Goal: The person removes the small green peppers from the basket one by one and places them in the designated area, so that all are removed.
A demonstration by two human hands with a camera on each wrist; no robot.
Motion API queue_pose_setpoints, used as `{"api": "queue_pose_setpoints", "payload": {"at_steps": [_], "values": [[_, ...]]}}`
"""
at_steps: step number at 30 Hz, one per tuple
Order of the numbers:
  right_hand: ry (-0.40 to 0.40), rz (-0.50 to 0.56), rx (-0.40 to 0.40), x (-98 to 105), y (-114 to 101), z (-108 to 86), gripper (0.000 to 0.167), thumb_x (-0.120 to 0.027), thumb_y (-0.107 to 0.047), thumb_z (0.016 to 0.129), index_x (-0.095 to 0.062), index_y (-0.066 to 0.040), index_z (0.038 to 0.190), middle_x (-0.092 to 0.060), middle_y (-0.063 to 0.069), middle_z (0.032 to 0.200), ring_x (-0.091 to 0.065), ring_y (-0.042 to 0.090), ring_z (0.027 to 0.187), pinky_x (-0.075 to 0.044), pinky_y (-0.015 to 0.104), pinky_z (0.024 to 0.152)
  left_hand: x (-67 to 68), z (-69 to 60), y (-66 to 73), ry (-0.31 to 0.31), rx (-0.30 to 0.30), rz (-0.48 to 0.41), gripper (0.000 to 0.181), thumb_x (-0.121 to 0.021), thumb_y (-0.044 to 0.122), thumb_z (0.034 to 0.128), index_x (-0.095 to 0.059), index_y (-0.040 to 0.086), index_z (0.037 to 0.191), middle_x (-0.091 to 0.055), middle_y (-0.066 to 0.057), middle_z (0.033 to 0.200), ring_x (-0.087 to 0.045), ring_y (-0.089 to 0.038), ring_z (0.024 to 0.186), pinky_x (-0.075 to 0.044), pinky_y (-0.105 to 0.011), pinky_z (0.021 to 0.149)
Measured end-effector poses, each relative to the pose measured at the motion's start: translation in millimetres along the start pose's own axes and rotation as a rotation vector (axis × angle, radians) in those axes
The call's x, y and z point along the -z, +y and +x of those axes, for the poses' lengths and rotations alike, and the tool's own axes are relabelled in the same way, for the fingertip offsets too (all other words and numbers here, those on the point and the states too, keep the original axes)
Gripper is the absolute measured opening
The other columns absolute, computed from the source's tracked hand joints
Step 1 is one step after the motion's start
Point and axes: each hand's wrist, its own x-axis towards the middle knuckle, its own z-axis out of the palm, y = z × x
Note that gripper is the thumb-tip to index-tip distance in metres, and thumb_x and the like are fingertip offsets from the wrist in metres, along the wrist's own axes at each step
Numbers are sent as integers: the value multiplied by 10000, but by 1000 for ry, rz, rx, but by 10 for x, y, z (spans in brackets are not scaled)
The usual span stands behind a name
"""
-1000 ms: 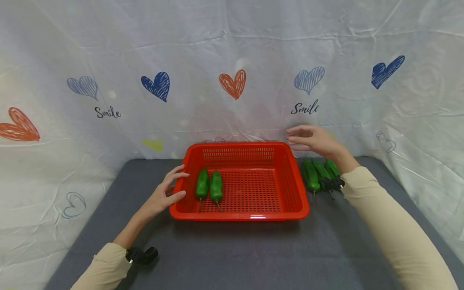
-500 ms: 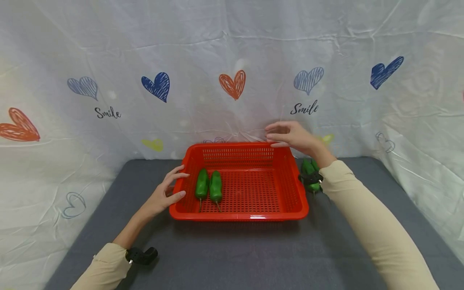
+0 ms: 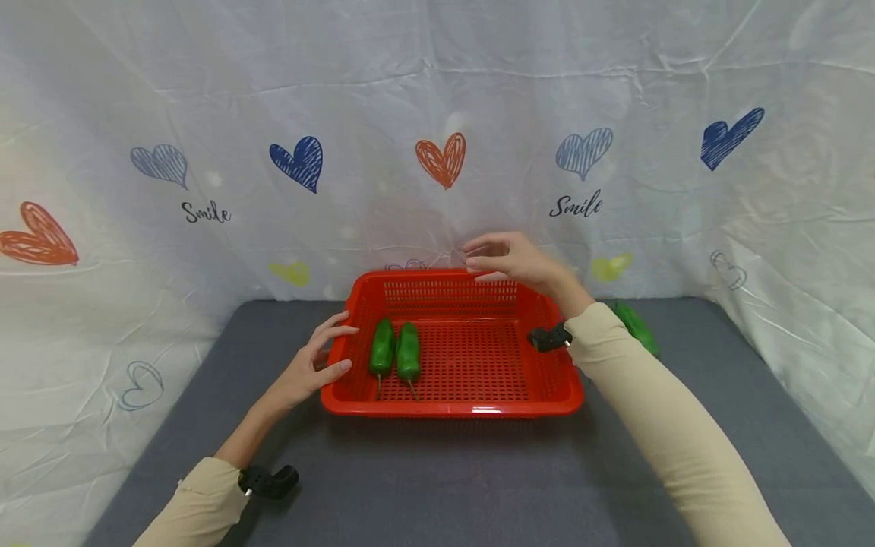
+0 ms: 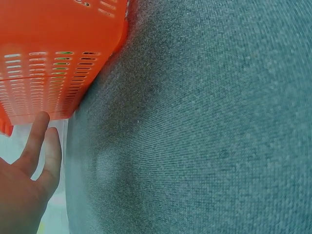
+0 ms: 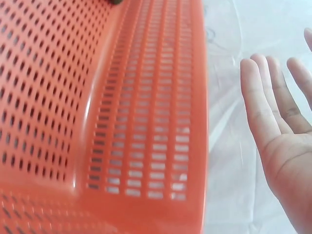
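Two peppers, probably light and slick, best pinched mid-body, are lying inside the basket at nine o'clock, left hand and right hand, both loosely spread, empty, bordering it at nine and one.

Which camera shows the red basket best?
The head view: it shows nearly all of the red basket. The left wrist view catches only part of its outside; the right wrist view, only part of its inside.
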Motion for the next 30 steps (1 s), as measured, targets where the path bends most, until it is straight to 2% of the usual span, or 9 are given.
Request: {"api": "queue_pose_setpoints", "payload": {"at_steps": [10, 13, 17, 25, 30], "values": [[-37, 36, -27, -230, 77, 126, 407, -665, -42, 990, -560, 99, 1357, -525, 329, 1361, -543, 504, 1196, -464, 553, 962, 1, 0, -5, 4, -6, 11, 495, -609, 8, 980, -468, 2, 1455, -153, -114, 1652, -557, -471, 1161, -544, -357, 851], [-57, 59, -29, -294, 110, 152, 427, -669, -43, 988, -548, 104, 1370, -511, 338, 1371, -526, 518, 1208, -468, 558, 958, 0, 0, 2, 7, -4, 14, 494, -612, 14, 980, -472, 4, 1454, -159, -113, 1651, -558, -463, 1164, -541, -352, 857], [-75, 102, -26, -373, 164, 189, 375, -666, -28, 986, -593, 71, 1341, -500, 363, 1359, -501, 546, 1217, -488, 539, 944, -1, 0, 9, 7, 1, 4, 493, -612, 14, 981, -473, 4, 1453, -158, -118, 1650, -568, -473, 1149, -547, -357, 848], [-103, 104, -58, -512, 260, 236, 396, -663, -30, 988, -562, 102, 1348, -557, 225, 1295, -531, 509, 1211, -460, 572, 965, 1, -3, 9, 4, 6, 17, 492, -613, 34, 991, -470, 16, 1461, -153, -107, 1654, -569, -445, 1158, -538, -361, 865], [-126, 118, -92, -587, 300, 261, 414, -647, -36, 1000, -533, 110, 1370, -532, 291, 1330, -513, 505, 1241, -442, 569, 988, 1, -2, 6, 12, 15, 49, 493, -623, 55, 993, -480, 44, 1464, -171, -64, 1655, -524, -389, 1235, -500, -362, 923]]}}
